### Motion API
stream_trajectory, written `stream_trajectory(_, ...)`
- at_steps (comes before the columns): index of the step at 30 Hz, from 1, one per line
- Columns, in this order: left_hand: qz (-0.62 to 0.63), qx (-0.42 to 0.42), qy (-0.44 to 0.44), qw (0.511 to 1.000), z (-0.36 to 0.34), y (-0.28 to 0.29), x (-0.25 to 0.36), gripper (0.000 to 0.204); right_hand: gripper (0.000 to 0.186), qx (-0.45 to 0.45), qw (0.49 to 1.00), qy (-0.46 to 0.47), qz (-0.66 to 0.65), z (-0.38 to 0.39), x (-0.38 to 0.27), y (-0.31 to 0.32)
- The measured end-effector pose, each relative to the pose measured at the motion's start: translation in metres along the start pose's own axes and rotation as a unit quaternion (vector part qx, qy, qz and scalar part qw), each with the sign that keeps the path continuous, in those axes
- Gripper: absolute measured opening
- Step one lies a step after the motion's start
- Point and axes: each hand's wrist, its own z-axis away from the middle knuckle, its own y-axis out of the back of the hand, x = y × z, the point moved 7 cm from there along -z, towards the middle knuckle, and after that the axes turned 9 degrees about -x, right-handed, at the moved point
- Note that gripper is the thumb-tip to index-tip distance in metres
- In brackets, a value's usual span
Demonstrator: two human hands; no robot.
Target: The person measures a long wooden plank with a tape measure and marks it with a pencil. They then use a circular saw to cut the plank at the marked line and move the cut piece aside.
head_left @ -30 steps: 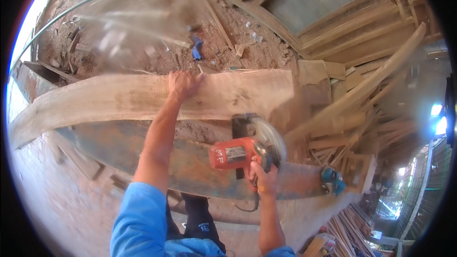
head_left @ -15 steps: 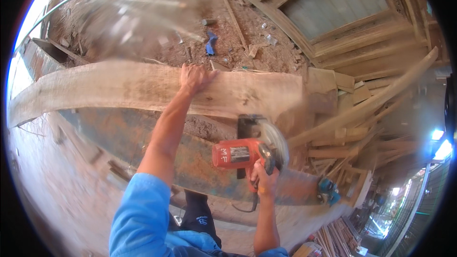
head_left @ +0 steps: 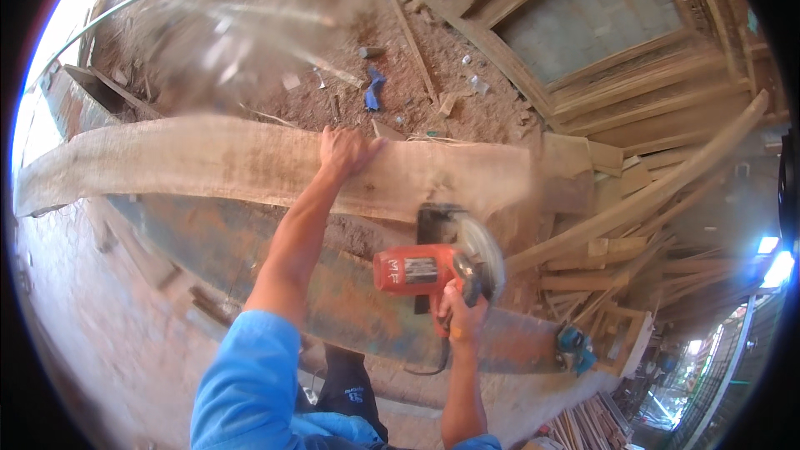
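A long pale wooden plank [head_left: 225, 154] lies across the metal-topped bench, its left end bending out toward the rim of the view. My left hand [head_left: 346, 152] presses on it near the middle, fingers closed over the far edge. In my right hand [head_left: 465, 310] is the rear handle of a red circular saw [head_left: 412, 269]. The saw's dark base plate [head_left: 437, 218] overlaps the plank's near edge, right of my left hand. Its rounded grey guard [head_left: 482, 254] faces right. The blade's contact with the wood is hidden, and the guard looks blurred.
The rusty bench top [head_left: 250, 242] runs beneath the plank. A teal power tool [head_left: 575, 346] sits at its right end. Wooden offcuts [head_left: 612, 246] and a long curved board [head_left: 667, 183] pile up at right. Sawdust, scraps and a blue rag [head_left: 373, 90] litter the far ground.
The surroundings have shifted slightly downward in view. The saw has edged away from me, so its base plate overlaps the plank more. My left hand keeps its place on the plank.
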Motion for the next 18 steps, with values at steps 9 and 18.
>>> stream_trajectory(9,-0.015,-0.086,0.006,0.996,0.002,0.003,-0.001,0.074,0.006,-0.022,1.0,0.008,0.005,-0.019,-0.004,-0.006)
stream_trajectory(18,-0.02,-0.071,-0.004,0.997,0.011,0.004,0.0,0.073,0.011,-0.02,0.999,0.036,-0.005,-0.029,-0.01,-0.016)
